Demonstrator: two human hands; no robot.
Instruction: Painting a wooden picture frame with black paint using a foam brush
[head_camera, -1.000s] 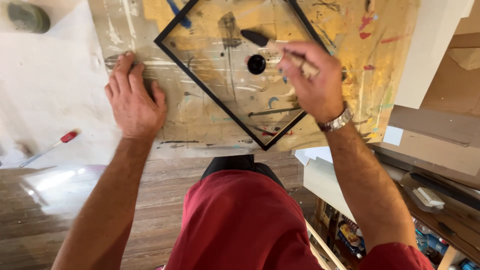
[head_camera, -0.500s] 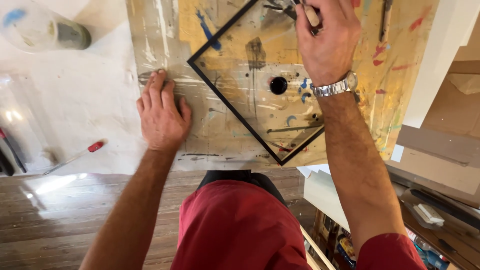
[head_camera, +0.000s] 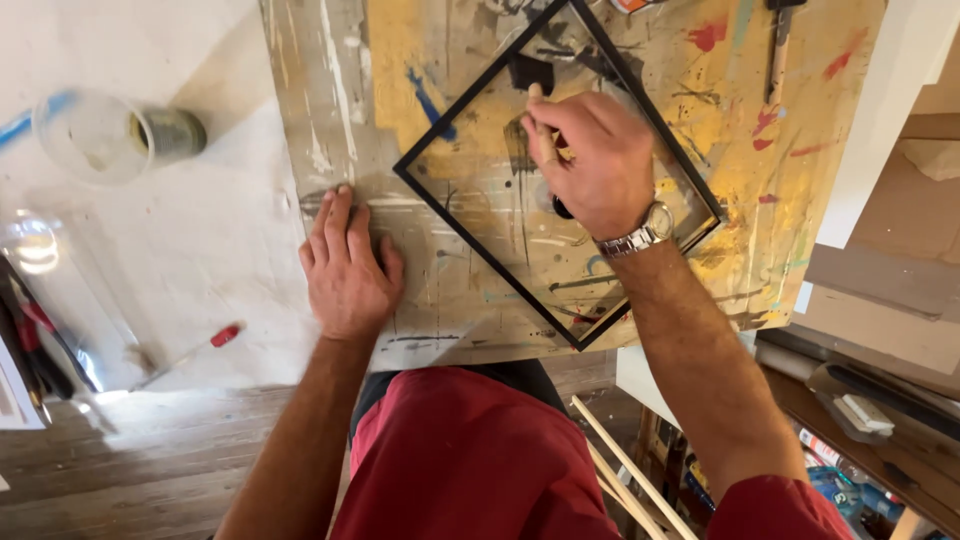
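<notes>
Right hand clenched around wooden handle of foam brush, black foam head pointing far and slightly left, sitting inside the far corner zone of black frame. Brush long axis running near-right to far-left, handle mostly buried in the fist, only a short stub visible between thumb and fingers. Grip choked up close to the head, probably for control over a short stroke. Wrist with metal watch lying over the frame's middle, partly covering a dark round spot under the hand. Left hand flat, palm down, fingers together pointing far, pressed on paint-stained board just left of the frame's left corner, not touching the frame itself as far as visible; likely bracing the board so it stays put. Grasping nothing. Frame set as a diamond, corners pointing far, near, left and right, near corner close to the board's near edge; thin black edges, board's paint smears visible through the middle, glazing or open cannot be told. Left of board: white sheet, clear plastic cup on its side with a dark jar beside it, red-tipped tool near the table edge. Red garment below, wooden floor near left.
</notes>
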